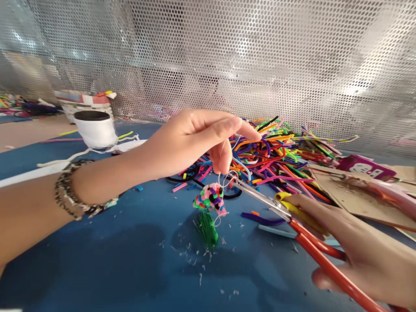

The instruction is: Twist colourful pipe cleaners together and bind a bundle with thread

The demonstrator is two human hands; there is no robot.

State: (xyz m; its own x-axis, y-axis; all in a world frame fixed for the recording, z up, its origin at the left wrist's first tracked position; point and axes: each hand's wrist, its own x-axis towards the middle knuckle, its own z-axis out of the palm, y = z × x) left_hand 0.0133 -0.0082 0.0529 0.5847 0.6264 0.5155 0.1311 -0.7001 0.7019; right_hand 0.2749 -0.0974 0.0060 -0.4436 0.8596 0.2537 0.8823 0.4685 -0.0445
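Note:
My left hand (pixel 204 141) is raised over the table, pinching a thin white thread (pixel 222 179) in its fingers. Below it is a small bundle of multicoloured fuzzy pieces (pixel 209 197), pink, black, green and blue, with a green tassel-like end (pixel 208 229). The thread runs down to this bundle. My right hand (pixel 364 247) grips scissors (pixel 320 247) with red handles, their blade tips at the thread just under my left fingers. Something yellow (pixel 300 212) lies along my right index finger; what it is I cannot tell.
A heap of coloured pipe cleaners (pixel 269 151) lies behind my hands. Cardboard (pixel 360 195) and a purple packet (pixel 367 167) are at the right. A white cup-like container (pixel 97 132) stands at the left. Small white scraps dot the blue table (pixel 130 260). Perforated metal (pixel 208 56) rises behind.

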